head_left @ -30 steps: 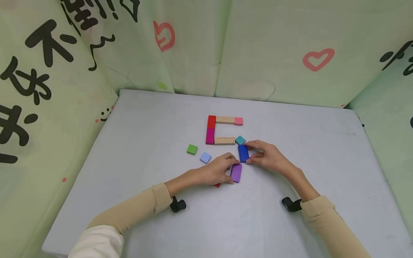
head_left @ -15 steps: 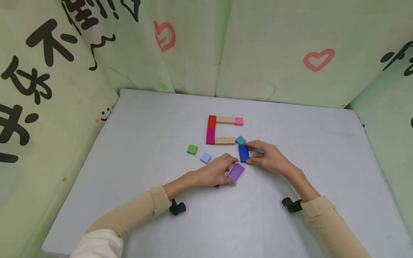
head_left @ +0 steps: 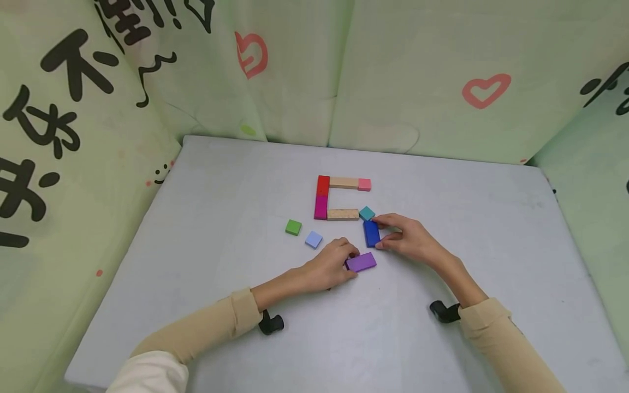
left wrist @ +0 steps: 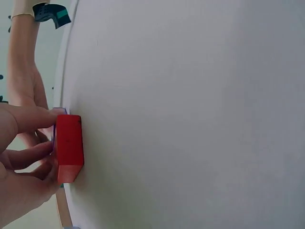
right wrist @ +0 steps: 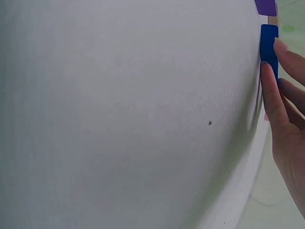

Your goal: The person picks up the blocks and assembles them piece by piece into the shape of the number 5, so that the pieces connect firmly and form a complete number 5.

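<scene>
My left hand (head_left: 326,269) pinches a purple block (head_left: 362,262) between thumb and fingers, its free end pointing right. A red block (left wrist: 70,145) lies close by that hand in the left wrist view; in the head view the hand hides it. My right hand (head_left: 413,238) holds a blue block (head_left: 371,233) by its right side, the thumb and a finger near its two ends. The blue block's far end meets or nearly meets a turned teal block (head_left: 366,213). Between the purple and blue blocks is a small gap.
Beyond the hands, a red block (head_left: 322,185), a magenta block (head_left: 321,208), two wooden blocks (head_left: 343,183) and a pink block (head_left: 364,184) form an angular outline open to the right. Left of it lie a green block (head_left: 293,227) and a light blue block (head_left: 313,239).
The purple block has turned from nearly upright to almost crosswise, its free end swinging right. My left hand turned with it and now covers the nearby red block. The right hand stays still.
</scene>
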Tool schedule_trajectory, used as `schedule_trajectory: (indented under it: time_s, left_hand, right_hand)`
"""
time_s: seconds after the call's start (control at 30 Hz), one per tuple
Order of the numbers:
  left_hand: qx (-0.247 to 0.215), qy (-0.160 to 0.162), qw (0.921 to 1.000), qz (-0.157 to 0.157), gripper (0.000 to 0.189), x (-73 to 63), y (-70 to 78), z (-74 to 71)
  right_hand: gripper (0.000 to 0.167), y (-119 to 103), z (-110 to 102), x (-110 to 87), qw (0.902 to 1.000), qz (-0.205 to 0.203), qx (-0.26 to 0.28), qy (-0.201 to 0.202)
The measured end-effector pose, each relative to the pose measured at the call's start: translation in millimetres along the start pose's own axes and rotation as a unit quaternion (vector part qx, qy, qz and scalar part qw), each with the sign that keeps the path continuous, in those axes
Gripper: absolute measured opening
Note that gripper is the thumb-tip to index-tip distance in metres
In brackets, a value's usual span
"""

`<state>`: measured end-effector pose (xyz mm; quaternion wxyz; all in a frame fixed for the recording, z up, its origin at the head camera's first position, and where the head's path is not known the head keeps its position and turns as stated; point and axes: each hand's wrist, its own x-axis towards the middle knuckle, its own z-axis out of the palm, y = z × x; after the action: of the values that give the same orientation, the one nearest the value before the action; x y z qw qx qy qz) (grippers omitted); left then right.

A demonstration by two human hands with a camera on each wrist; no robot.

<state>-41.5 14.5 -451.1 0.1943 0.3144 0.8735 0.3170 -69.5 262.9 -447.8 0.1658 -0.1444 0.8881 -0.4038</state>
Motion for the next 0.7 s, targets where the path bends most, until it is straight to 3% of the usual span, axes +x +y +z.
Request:
schedule_trajectory:
  time_s: [0.33, 0.7]
  left_hand:
    - [0.081, 0.048, 0.9955, 0.010, 0.043, 5.3, 8.2, 10.6]
    - [0.059, 0.064, 0.9961, 0.009, 0.038, 10.3, 11.7, 10.2]
  right_hand:
    - [0.060, -0.9, 0.0, -0.2, 0.9999, -0.002, 0.012, 0.001]
    - [0.058, -1.6, -2.1, -2.3, 0.9999, -0.004, 0.015, -0.001]
